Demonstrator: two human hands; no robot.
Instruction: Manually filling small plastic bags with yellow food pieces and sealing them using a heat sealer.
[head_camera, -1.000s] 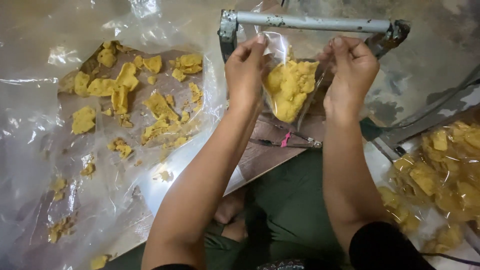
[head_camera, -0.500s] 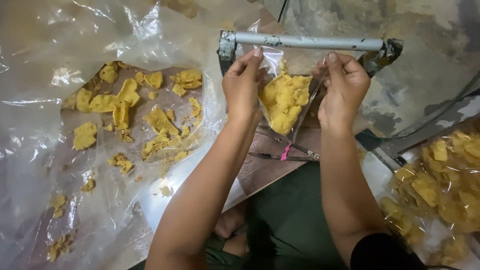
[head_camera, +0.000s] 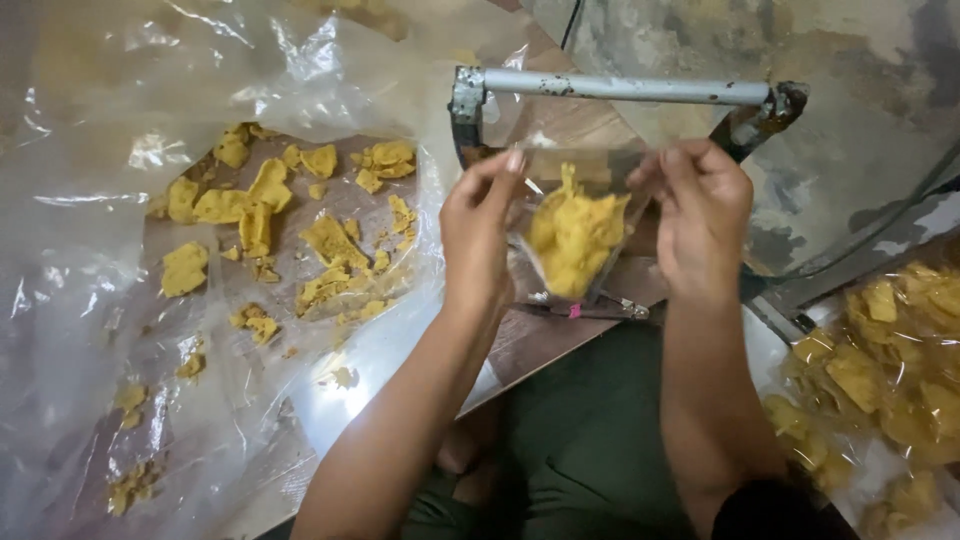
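While we hold the small clear bag (head_camera: 572, 235) of yellow chips up between both hands, it hangs upright with its open mouth on top, just below the metal bar of the sealer (head_camera: 620, 88). Our left hand (head_camera: 478, 235) pinches the bag's left top corner and our right hand (head_camera: 700, 215) pinches the right, each grip closed on the plastic, both equally near. Loose chips (head_camera: 270, 220) lie on the plastic sheet (head_camera: 80, 300) at left; filled bags (head_camera: 880, 370) pile at right.
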